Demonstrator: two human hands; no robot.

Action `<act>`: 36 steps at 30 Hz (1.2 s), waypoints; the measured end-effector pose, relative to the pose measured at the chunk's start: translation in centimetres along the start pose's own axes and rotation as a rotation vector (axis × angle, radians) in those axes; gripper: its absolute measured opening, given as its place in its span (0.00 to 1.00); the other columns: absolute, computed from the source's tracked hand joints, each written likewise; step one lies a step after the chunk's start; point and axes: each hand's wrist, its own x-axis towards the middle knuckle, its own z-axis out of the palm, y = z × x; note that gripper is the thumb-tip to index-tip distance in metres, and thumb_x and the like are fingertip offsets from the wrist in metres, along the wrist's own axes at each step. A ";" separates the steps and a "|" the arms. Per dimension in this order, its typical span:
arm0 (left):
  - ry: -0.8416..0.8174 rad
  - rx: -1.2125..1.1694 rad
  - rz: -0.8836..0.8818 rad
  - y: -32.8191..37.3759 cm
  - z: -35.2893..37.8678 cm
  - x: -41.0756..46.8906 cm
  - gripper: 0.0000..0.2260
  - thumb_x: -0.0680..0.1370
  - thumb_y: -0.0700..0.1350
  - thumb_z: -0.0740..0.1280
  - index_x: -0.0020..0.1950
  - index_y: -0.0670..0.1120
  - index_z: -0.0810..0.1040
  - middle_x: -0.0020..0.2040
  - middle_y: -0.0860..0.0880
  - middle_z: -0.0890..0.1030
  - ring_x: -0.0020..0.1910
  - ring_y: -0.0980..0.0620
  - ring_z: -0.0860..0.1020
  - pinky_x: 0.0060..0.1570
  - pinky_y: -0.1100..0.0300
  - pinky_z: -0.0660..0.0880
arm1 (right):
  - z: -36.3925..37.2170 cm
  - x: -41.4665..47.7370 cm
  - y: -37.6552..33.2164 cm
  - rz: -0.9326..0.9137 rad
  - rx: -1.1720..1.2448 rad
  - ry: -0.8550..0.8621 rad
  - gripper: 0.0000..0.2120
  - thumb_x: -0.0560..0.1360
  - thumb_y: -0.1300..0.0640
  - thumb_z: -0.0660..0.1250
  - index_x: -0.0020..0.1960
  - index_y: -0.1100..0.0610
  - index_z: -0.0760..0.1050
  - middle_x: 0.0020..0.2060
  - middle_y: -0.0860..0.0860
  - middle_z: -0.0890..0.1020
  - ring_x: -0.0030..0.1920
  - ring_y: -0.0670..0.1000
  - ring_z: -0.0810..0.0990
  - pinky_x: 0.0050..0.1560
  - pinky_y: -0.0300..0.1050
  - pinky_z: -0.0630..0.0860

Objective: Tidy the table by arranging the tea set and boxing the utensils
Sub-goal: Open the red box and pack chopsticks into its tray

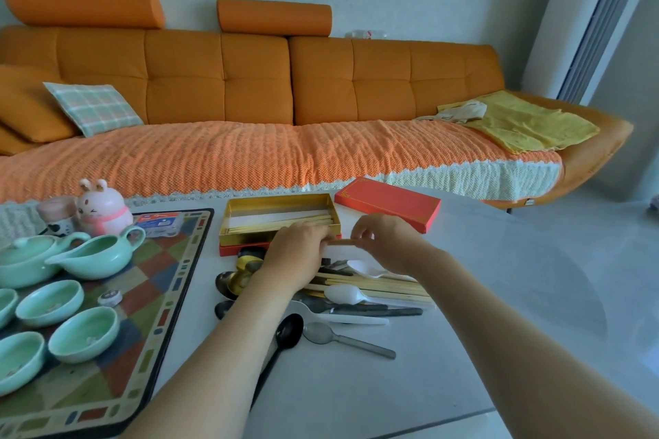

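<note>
View from a person's head, looking down at a pale grey surface in front of an orange sofa that fills the upper half of the frame. At centre, the left hand and right hand meet over a white strip (thin and flat; what it is cannot be told). The left hand's fingers are curled round one end, and the right hand's fingers are bent and pinch its upper edge. Just above the hands lies an open gold-lined box with pale chopsticks inside. Its red lid lies flat at upper right of it, close beside. Below the hands is a loose pile of utensils, with white plastic spoons, chopsticks and dark handles. A black spoon and a grey metal spoon lie at its lower edge. At lower left, on a patterned mat, stands the green tea set: a teapot, a pitcher and several shallow cups. A pink rabbit figure stands above them.
</note>
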 end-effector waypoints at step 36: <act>-0.038 0.136 -0.200 -8.4 -2.5 -1.1 0.16 0.82 0.53 0.59 0.68 0.52 0.74 0.64 0.52 0.74 0.66 0.49 0.68 0.66 0.52 0.63 | 4.3 5.1 -6.0 -0.143 -0.098 0.033 0.20 0.79 0.55 0.54 0.65 0.49 0.78 0.57 0.49 0.83 0.56 0.50 0.77 0.70 0.49 0.60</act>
